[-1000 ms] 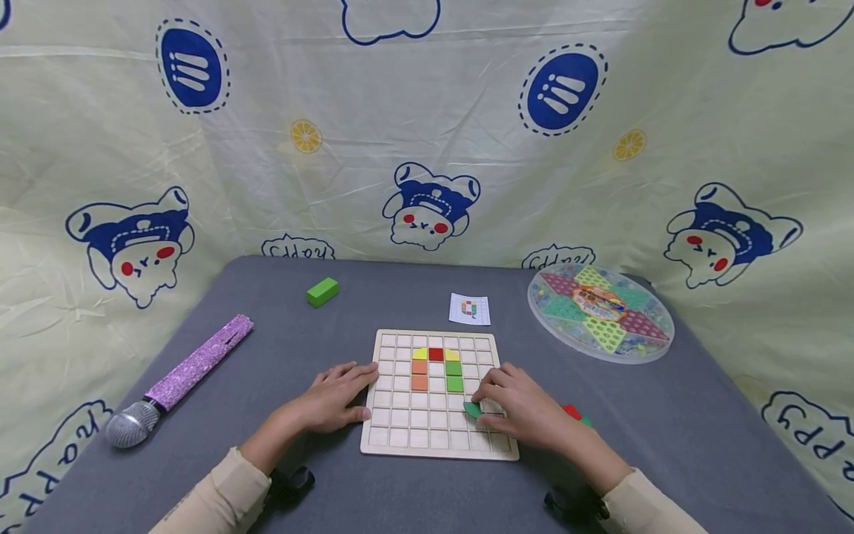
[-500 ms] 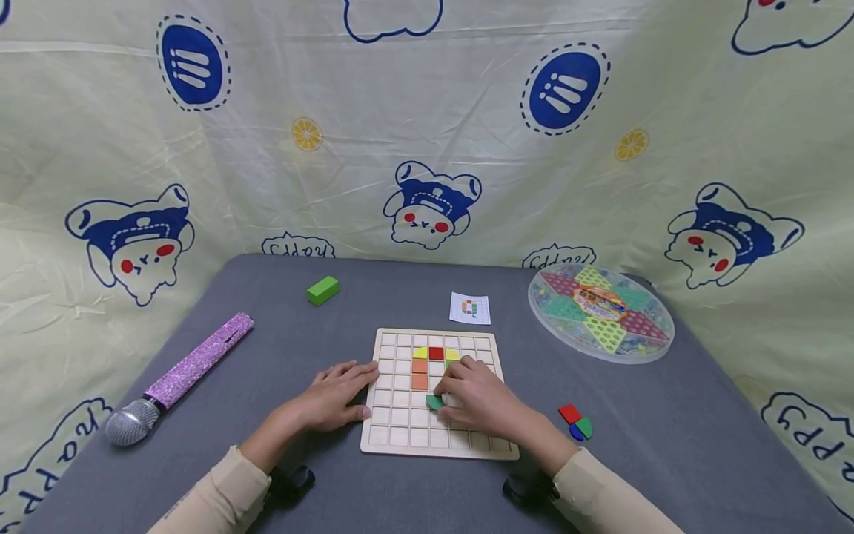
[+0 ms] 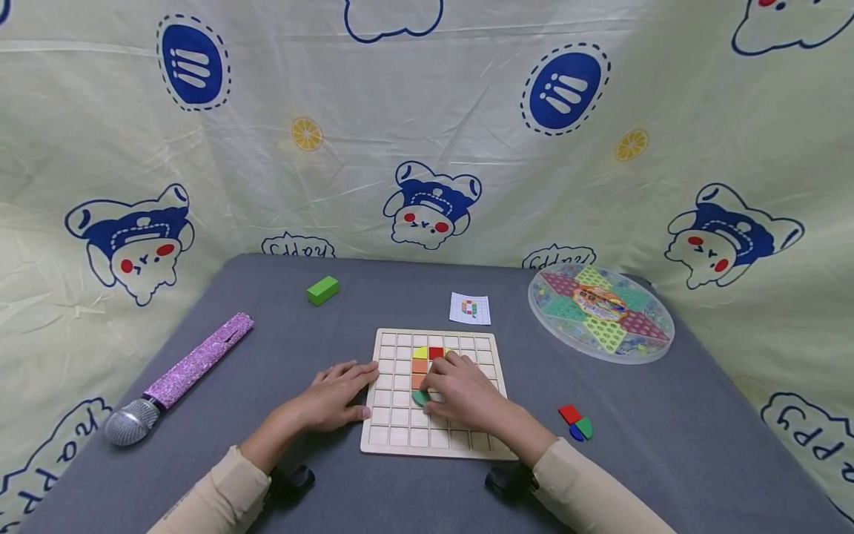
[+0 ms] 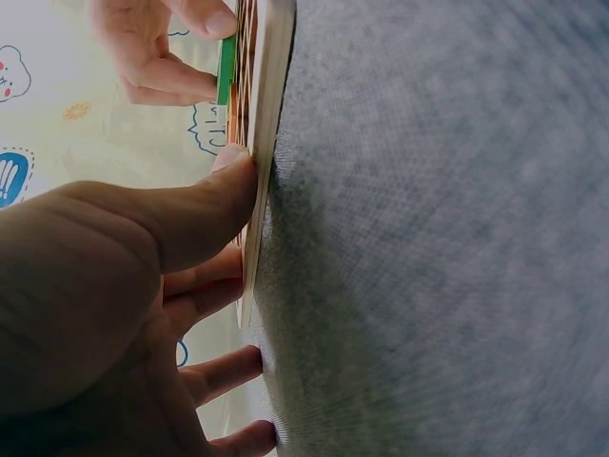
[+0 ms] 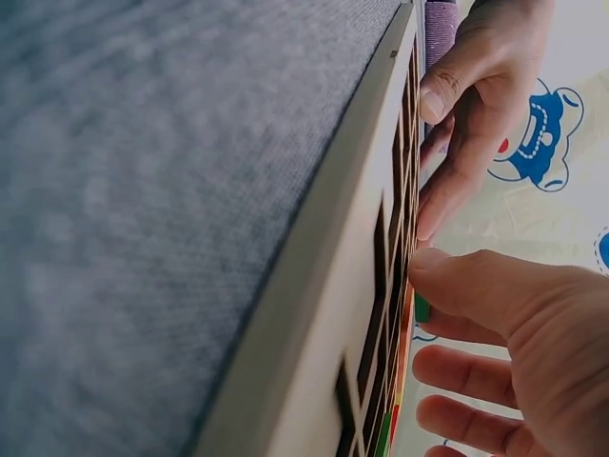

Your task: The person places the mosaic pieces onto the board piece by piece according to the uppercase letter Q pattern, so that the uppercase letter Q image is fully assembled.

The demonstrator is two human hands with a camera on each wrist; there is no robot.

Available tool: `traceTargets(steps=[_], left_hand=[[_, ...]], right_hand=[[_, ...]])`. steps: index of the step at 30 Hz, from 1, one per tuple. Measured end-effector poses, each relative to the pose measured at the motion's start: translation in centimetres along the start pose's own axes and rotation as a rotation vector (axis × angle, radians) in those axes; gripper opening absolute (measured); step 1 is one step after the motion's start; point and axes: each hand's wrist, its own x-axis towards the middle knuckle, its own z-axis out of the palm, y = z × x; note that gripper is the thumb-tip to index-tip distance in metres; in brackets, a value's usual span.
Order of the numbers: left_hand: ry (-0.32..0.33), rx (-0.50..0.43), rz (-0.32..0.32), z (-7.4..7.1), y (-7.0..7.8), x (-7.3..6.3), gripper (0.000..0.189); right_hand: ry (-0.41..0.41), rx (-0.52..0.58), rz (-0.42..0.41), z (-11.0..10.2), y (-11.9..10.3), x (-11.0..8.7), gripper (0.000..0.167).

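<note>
In the head view a wooden grid board (image 3: 394, 436) lies in the middle of the table. My left hand (image 3: 336, 398) rests against its left edge, thumb and fingers touching the rim. Over the board, my right hand (image 3: 465, 393) pinches a green rounded piece (image 3: 420, 398) between thumb and fingers, just below the orange squares (image 3: 419, 366). The left wrist view shows that green piece (image 4: 225, 71) on edge at the board's surface. A yellow piece (image 3: 420, 353) and a red square (image 3: 436, 353) sit in the grid's upper cells. My right hand hides the cells beneath it.
Red, green and blue loose pieces (image 3: 577, 423) lie right of the board. Behind it is a small pattern card (image 3: 470, 308). A round patterned game box (image 3: 601, 314) stands at back right, a green block (image 3: 323, 291) at back left, and a purple microphone (image 3: 193, 363) at left.
My right hand has carried the green piece leftward across the board to the cell below the orange squares. The loose pieces at right have come into full view. My left hand stays put.
</note>
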Motion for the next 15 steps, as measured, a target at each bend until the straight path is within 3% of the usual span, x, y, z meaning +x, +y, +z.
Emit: traceTargets(steps=[7, 15], left_hand=[[0.001, 0.000, 0.000, 0.00, 0.03, -0.02, 0.064], [-0.006, -0.001, -0.007, -0.04, 0.15, -0.02, 0.064]], right_hand=[[-0.057, -0.001, 0.036, 0.08, -0.16, 0.33, 0.020], [-0.042, -0.006, 0.019, 0.29, 0.03, 0.32, 0.018]])
